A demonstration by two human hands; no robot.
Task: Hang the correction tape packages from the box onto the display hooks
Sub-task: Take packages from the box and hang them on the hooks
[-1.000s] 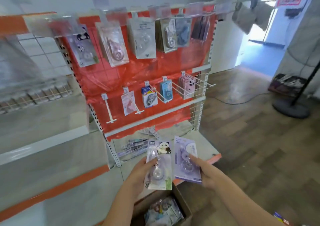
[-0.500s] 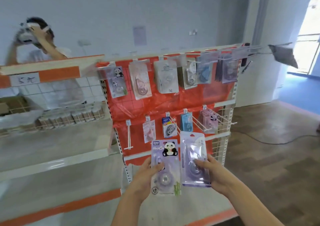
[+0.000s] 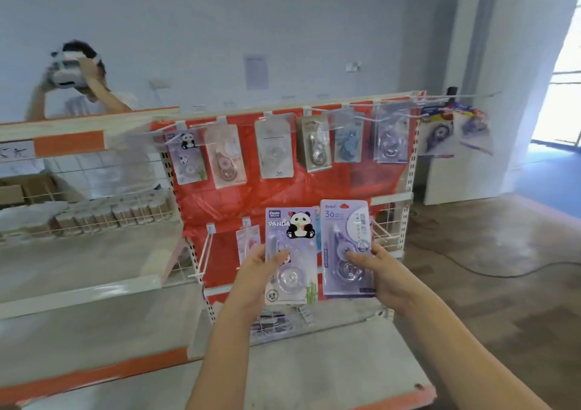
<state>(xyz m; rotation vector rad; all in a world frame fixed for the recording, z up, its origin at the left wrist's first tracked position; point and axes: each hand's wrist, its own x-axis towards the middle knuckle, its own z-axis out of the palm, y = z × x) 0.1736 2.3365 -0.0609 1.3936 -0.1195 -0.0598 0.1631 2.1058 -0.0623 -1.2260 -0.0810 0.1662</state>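
Note:
My left hand (image 3: pixel 256 276) grips a lilac panda correction tape package (image 3: pixel 290 254) by its left edge, thumb on the front. My right hand (image 3: pixel 382 279) holds a purple "36" correction tape package (image 3: pixel 347 247) by its lower right side. Both packages are upright, side by side, in front of the red display panel (image 3: pixel 283 196). Several packages hang on the top row of hooks, among them a matching panda package (image 3: pixel 186 155). An empty white hook (image 3: pixel 201 254) sticks out at the lower left. The box is out of view.
A person (image 3: pixel 78 85) stands behind the left shelving, hands raised to a headset. White wire baskets (image 3: pixel 385 227) flank the lower hooks. A grey shelf board with orange edge (image 3: pixel 330 368) lies below my arms. A cable (image 3: pixel 490 271) runs over the wooden floor at right.
The view has tilted up from the box to the display. Both hands have raised the two packages up in front of the lower hook row.

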